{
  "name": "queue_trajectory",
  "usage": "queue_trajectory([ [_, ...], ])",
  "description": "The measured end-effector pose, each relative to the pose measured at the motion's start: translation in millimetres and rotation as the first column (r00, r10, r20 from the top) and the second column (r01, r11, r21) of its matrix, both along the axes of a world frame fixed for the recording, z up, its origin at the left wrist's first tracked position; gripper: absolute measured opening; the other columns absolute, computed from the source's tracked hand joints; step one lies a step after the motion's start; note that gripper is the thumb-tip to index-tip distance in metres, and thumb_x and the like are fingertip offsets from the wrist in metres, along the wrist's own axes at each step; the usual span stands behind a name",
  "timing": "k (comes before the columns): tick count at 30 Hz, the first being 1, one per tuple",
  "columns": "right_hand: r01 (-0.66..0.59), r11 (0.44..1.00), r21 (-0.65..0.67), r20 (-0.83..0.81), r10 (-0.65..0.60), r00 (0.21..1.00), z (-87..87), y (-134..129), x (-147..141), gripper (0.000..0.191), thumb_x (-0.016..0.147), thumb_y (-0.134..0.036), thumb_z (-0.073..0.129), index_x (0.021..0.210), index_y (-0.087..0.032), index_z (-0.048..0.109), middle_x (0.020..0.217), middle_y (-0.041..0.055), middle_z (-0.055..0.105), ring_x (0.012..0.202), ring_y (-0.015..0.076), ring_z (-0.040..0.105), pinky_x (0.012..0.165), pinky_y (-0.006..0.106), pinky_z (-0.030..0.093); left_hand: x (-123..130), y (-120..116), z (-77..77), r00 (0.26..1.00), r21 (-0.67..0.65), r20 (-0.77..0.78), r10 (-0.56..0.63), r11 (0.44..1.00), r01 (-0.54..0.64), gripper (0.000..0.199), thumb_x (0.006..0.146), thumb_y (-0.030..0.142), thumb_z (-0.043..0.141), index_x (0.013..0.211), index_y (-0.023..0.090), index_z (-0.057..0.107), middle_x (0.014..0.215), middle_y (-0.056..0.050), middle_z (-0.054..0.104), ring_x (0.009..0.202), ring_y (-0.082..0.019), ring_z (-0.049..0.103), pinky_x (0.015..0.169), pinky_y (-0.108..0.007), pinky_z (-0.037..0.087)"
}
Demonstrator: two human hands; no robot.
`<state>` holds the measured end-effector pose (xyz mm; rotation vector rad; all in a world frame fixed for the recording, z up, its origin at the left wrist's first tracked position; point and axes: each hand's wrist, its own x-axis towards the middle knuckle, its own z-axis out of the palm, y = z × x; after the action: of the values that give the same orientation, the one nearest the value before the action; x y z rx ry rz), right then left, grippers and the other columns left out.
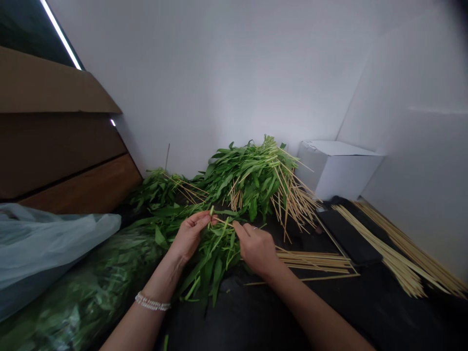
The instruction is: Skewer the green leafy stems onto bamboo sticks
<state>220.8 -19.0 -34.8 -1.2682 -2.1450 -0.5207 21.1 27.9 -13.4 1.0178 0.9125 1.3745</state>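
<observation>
My left hand (192,234) pinches a green leafy stem (211,210) between thumb and fingers. In my right hand (258,247) is a thin wooden skewer (224,222), whose far end meets the stem at my left fingertips. Whether the skewer pierces the stem I cannot tell. Loose leafy greens (212,263) lie beneath both hands. Behind them rises a large pile of greens on skewers (252,170), with skewer ends sticking out to the right. A smaller pile of skewered greens (159,187) lies at the back left.
Loose skewers (314,261) lie right of my right hand. Beyond them are a dark flat object (351,236), more skewer bundles (383,253) and a white box (340,165). At left are a plastic bag of greens (98,282) and a cardboard box (54,136). White walls enclose the back.
</observation>
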Motion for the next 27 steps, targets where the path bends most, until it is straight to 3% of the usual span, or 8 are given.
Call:
queue_trajectory([
  [10,0.018,1.000,-0.021,0.028,-0.018,0.999,0.6,-0.8,-0.3,0.040,0.086,-0.009,0.048,0.123,-0.015,0.059,0.082,0.0041,0.065,0.065,0.0135,0.058,0.056,0.026,0.035,1.7,-1.6,0.1,0.995,0.022,-0.101,0.001,1.000,0.001,0.033,0.059,0.034,0.085,0.086,0.017,0.074,0.079,-0.006,0.077,0.078,-0.020,0.071,0.086,-0.036,0.050],
  [21,0.034,0.999,-0.035,0.040,-0.032,0.999,-0.8,-0.5,-0.9,0.040,0.085,-0.008,0.049,0.123,-0.016,0.059,0.082,0.0037,0.064,0.066,0.0133,0.059,0.056,0.025,0.035,2.2,-1.5,-0.9,0.995,0.019,-0.103,-0.009,1.000,0.011,0.032,0.060,0.033,0.085,0.085,0.016,0.074,0.078,-0.006,0.077,0.075,-0.019,0.071,0.088,-0.035,0.049],
  [27,0.040,0.998,-0.054,0.049,-0.038,0.998,-0.3,-1.0,-1.5,0.040,0.084,-0.008,0.049,0.122,-0.015,0.060,0.082,0.0043,0.065,0.066,0.0138,0.060,0.056,0.025,0.036,-0.9,0.5,-4.4,0.976,0.077,-0.216,0.031,0.997,-0.015,0.033,0.061,0.035,0.084,0.087,0.016,0.074,0.080,-0.007,0.077,0.078,-0.022,0.071,0.086,-0.036,0.050],
])
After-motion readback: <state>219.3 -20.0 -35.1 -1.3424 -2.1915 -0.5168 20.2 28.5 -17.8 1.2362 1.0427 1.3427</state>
